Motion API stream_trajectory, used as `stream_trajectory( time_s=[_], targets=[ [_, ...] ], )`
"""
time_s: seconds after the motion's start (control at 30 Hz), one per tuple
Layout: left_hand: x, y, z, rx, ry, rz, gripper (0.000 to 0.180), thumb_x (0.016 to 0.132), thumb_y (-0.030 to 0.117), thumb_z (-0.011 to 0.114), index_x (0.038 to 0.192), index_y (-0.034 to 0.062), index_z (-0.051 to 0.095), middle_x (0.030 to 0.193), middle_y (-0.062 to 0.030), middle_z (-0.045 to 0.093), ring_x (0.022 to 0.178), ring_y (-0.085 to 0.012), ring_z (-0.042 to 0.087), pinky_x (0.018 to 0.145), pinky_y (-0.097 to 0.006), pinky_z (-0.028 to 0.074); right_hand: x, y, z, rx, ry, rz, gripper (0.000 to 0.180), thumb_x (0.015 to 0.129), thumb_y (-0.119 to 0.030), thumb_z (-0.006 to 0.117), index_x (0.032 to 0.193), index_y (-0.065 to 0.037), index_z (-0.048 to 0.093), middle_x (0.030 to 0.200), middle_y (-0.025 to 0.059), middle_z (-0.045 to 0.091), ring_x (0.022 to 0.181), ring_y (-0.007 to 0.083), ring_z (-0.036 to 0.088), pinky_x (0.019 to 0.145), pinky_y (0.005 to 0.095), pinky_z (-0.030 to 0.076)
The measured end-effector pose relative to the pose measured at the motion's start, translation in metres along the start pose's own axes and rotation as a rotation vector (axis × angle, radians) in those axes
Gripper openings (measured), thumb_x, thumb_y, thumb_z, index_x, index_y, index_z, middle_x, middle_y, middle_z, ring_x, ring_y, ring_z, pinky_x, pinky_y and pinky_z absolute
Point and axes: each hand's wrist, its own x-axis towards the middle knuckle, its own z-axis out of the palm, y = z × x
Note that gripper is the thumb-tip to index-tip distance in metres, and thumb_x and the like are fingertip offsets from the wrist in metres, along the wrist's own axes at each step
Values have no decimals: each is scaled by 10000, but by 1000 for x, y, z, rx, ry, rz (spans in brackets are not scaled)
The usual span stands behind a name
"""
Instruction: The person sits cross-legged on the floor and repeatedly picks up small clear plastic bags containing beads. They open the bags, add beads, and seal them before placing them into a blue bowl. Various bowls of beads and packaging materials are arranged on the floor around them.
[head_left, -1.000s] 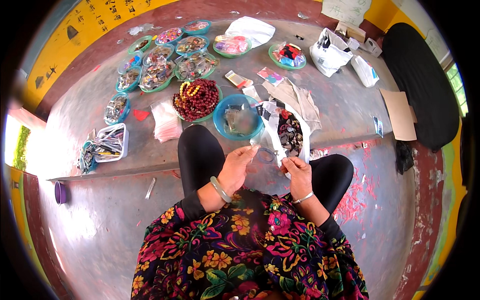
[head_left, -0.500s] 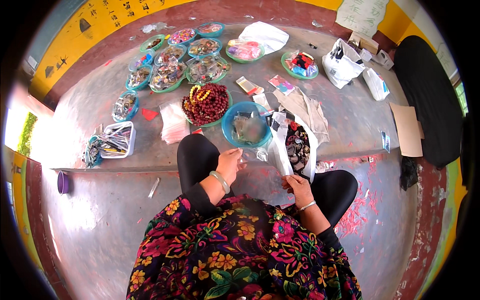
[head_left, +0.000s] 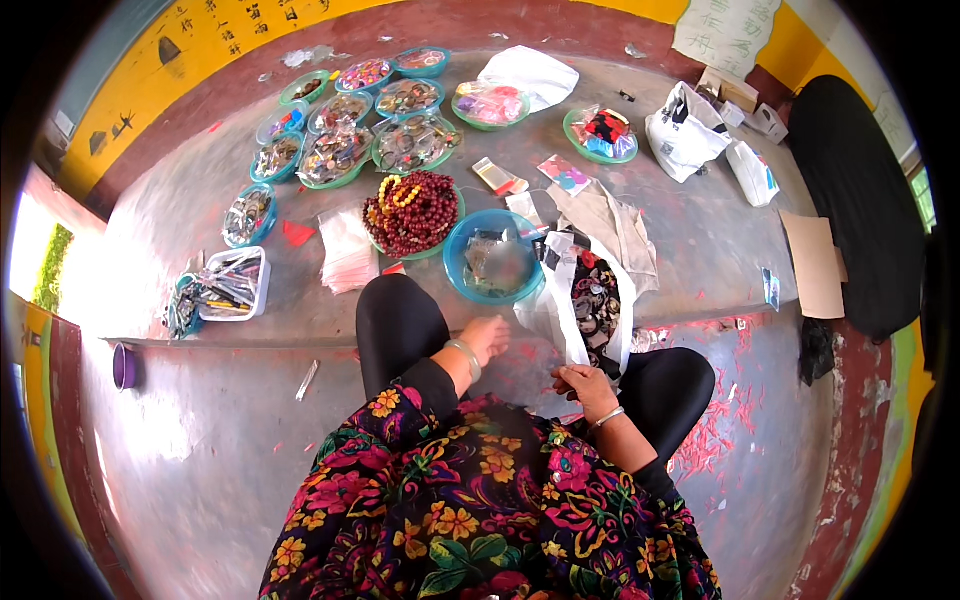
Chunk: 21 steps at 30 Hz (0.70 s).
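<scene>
My left hand [head_left: 485,340], a pale bangle on its wrist, is in front of the blue basin [head_left: 452,278]. Its fingers are blurred, so I cannot see whether they hold anything. My right hand [head_left: 586,388] is closed in a pinch just below the white bag [head_left: 627,300]; what lies between its fingertips is too small to make out. That bag stands open, full of dark round pieces [head_left: 596,303] with some red among them. Small clear packets [head_left: 498,256] lie inside the basin. Behind it on the left, dark red and yellow bead strings [head_left: 412,215] heap up in a green basin.
Several basins of packed small goods [head_left: 415,140] stand at the back left. Flat clear bags [head_left: 347,250] lie left of the beads, near a white tray of pens [head_left: 262,283]. A beige cloth [head_left: 625,225] lies behind the white bag. The raised platform's edge [head_left: 250,343] crosses before me.
My left hand has moved right and down, away from the blue basin. My right hand has shifted slightly down and left from the white bag's rim.
</scene>
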Motion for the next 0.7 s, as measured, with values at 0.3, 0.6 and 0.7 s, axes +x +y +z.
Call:
stream_trajectory(
  time_s=[0.3, 0.6, 0.7],
  targets=[
    [-115, 84, -6, -33, -136, 634, 311, 923, 266, 497, 767, 10, 581, 824, -138, 656, 704, -138, 607, 620, -240, 471, 0, -1, 8, -29, -7, 65, 245, 848, -241, 565, 884, -22, 666, 722, 34, 651, 620, 95, 579, 540, 212, 404],
    [-145, 92, -194, -445, 656, 927, 244, 902, 278, 523, 851, 42, 561, 790, -78, 639, 663, -154, 599, 611, -253, 447, 6, 14, 8, -70, -59, 97, 233, 850, -237, 559, 881, -23, 647, 722, 40, 634, 608, 95, 561, 528, 207, 395],
    [-140, 57, -236, -479, 815, 836, 205, 891, 254, 523, 857, 55, 562, 805, -60, 639, 639, -151, 591, 591, -248, 443, 7, 15, 11, -85, -66, 115, 236, 851, -240, 558, 882, -23, 647, 717, 37, 628, 608, 92, 556, 528, 204, 395]
  ],
)
